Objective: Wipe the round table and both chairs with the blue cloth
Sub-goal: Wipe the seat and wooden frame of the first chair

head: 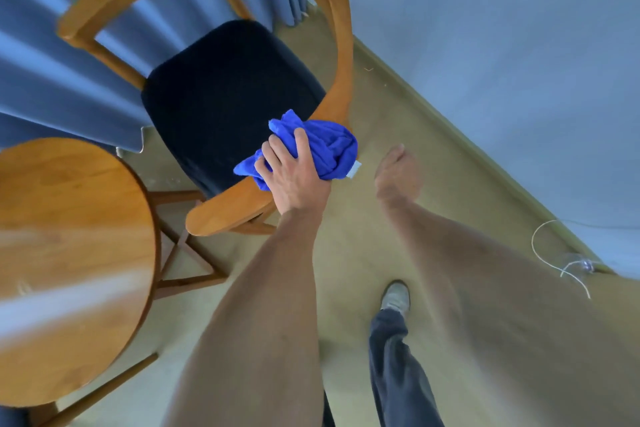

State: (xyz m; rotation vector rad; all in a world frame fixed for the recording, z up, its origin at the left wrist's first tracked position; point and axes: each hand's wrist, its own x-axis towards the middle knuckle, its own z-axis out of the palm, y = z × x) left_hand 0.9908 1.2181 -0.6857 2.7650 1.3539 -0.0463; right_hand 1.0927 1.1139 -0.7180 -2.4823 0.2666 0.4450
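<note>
Currently the left hand [294, 177] is grasping the bunched blue cloth [320, 146], fingers spread and curled over the top of it, pressing it onto the curved wooden armrest [228, 211] of the chair [341, 55] near that rail's front end. Cloth sits right at the edge of the dark seat cushion [228, 104], white tag [354, 170] hanging off its right side. Right hand [398, 173] is off to the right of the cloth, over the floor [381, 107], touching nothing; it's motion-blurred, fingers look fairly straight and together, holding nothing. Round wooden worktop [69, 253] is at lower left, just beside the chair, with its leg braces [187, 267] visible between the two. Only this one chair is clearly in view. Blue curtain [41, 55] behind the chair, pale wall [502, 45] to the right, thin white cable [554, 263] lying on the floor by the wall. One shoe [396, 295] and a dark trouser leg [398, 367] show at the bottom.
</note>
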